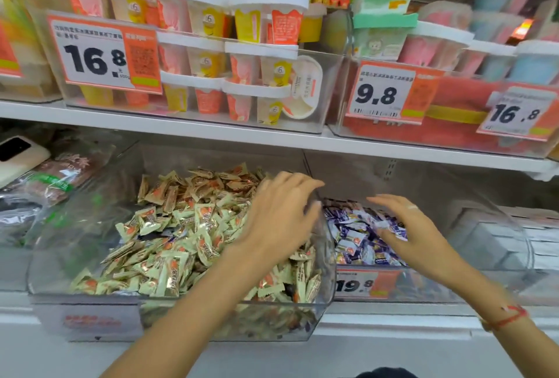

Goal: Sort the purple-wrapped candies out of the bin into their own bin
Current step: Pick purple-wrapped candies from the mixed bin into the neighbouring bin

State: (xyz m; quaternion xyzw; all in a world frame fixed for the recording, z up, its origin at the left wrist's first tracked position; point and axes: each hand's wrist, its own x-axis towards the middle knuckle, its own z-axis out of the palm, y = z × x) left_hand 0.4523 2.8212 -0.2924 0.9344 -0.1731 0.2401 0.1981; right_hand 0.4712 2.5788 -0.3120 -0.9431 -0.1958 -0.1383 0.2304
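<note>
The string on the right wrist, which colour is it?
Red string, seen in the head view.

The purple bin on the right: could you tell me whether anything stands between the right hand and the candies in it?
Nothing visible does. The right hand hovers open directly over the purple-wrapped candies in their bin.

The left bin (54,256) and the right bin (499,241) are clear, glossy plastic with smooth curved walls. The cream-wrapped candies (169,232) and the purple-wrapped candies (357,238) wear shiny, crinkled film. On the far shelf (181,128), smooth white painted metal, stand glossy plastic cups (266,20) with matt white lids. The price tags (102,54) look like matt printed paper.
</note>
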